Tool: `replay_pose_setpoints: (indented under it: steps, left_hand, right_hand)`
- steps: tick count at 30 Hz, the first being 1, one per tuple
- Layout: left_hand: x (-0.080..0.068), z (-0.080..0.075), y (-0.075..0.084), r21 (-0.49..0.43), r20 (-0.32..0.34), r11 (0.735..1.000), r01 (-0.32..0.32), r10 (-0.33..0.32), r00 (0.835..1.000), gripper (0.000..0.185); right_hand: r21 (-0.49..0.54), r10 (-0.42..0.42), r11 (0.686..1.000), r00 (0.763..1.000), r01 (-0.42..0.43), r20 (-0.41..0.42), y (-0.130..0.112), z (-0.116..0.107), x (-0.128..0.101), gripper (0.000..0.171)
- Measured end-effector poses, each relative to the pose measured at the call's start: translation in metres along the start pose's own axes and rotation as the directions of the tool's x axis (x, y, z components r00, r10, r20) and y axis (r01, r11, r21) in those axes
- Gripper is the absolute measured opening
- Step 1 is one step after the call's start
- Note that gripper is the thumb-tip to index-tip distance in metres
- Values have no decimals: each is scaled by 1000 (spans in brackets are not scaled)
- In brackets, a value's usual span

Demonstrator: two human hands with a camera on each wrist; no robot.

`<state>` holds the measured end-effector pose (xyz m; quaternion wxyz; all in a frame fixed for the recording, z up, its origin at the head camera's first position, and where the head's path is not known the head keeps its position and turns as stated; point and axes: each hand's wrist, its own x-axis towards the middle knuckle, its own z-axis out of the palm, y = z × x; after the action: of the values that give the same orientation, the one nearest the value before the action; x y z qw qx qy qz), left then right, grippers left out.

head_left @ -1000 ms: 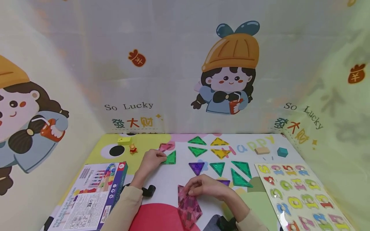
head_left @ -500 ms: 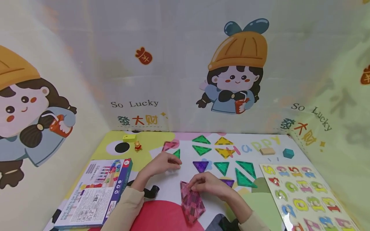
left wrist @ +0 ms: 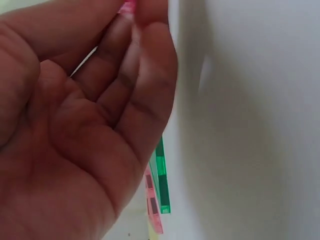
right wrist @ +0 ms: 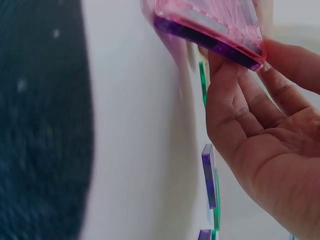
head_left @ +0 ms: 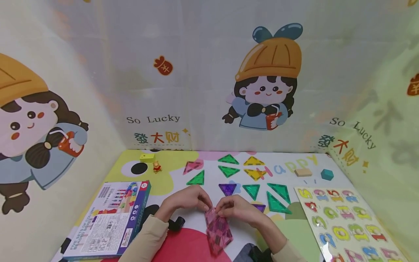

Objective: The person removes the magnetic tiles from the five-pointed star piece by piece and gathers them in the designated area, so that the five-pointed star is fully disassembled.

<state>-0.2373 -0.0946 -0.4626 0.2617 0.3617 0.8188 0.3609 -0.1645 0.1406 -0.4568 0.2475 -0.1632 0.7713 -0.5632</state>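
Left wrist view: left hand fills the frame, cut off at 9 and 6 o'clock; fingertips run out at 12 o'clock, so the grip on the pink tile is not readable.

Right wrist view: pink tile stack cut off at 12 o'clock; dark blurred area at 9 o'clock, unidentifiable.

Head view: number puzzle board cut off at 5 o'clock; text on the toy box too small to read.

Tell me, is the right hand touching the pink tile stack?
Touching. In the right wrist view the fingers of the right hand press against the underside of the pink tile stack; the head view shows that hand on its top corner.
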Motion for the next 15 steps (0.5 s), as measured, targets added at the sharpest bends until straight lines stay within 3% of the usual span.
replay_pose_setpoints:
  steps: [9, 15]
  left_hand:
    - [1, 2, -1, -79, -20, 997, 9, -10, 1000, 10]
    - [0, 3, -3, -123, -50, 992, 17, -23, 999, 11]
  right_hand:
    - [-18, -33, 999, 996, 35, 86, 5, -10, -3, 20]
    - [-11, -43, 999, 994, 45, 100, 6, -14, -2, 18]
